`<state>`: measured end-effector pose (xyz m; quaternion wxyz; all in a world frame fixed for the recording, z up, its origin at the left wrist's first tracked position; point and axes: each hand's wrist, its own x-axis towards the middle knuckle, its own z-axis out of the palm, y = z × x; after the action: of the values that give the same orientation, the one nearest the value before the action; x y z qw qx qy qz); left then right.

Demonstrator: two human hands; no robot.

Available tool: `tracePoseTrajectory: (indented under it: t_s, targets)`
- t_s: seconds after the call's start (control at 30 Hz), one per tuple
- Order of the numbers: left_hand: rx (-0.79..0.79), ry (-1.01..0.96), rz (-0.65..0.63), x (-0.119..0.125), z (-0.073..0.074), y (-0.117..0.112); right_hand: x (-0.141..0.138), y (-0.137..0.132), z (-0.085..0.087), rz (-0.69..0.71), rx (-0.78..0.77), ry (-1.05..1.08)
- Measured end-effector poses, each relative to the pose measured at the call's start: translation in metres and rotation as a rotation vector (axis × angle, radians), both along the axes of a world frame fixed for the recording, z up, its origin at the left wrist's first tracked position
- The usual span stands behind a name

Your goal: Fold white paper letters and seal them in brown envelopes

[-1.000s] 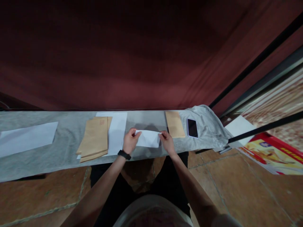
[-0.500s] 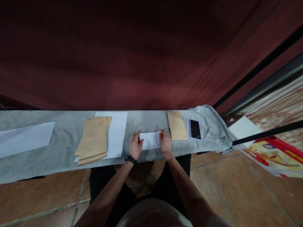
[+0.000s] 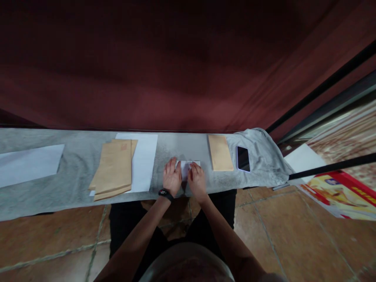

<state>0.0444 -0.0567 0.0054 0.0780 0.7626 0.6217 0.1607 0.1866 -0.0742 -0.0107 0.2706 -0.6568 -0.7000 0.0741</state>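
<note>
A small folded white paper (image 3: 187, 167) lies on the grey cloth-covered table (image 3: 73, 188) in front of me. My left hand (image 3: 172, 177), with a black band on the wrist, lies flat on the paper's left part, fingers stretched out. My right hand (image 3: 197, 179) lies flat on its right part, fingers also stretched out. Both hands press on the paper and cover most of it; only a strip between and above the fingers shows.
A stack of brown envelopes (image 3: 114, 168) lies on a white sheet (image 3: 143, 160) to the left. Another white sheet (image 3: 29, 164) is at far left. One brown envelope (image 3: 219, 152) and a phone (image 3: 243, 158) lie to the right. A dark red curtain hangs behind the table.
The paper, held up by its two ends a second ago, now lies on the table. Both hands have moved inward over it and flattened on top of it.
</note>
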Motion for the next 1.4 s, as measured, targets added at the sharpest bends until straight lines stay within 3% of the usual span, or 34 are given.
tracePoseTrajectory:
  t_s: [0.13,0.4,0.87,1.1,1.3,1.4]
  targets:
    - [-0.027,0.079,-0.181,0.010,-0.008,-0.009,-0.006,-0.011,-0.003,0.049,-0.064,-0.097]
    - [-0.013,0.100,-0.223,0.004,-0.013,-0.012,0.005,-0.017,-0.005,0.025,-0.059,-0.195]
    - [-0.008,0.106,-0.220,0.003,-0.015,-0.013,0.015,-0.021,-0.012,-0.040,0.022,-0.223]
    - [-0.018,0.103,-0.150,0.003,-0.016,-0.014,0.013,-0.020,-0.005,-0.099,-0.005,-0.145]
    - [-0.063,0.121,-0.198,-0.002,-0.019,-0.013,-0.015,-0.010,0.005,0.124,-0.084,-0.056]
    - [-0.081,0.121,-0.210,-0.003,-0.019,-0.012,-0.024,-0.008,0.007,0.152,-0.116,-0.080]
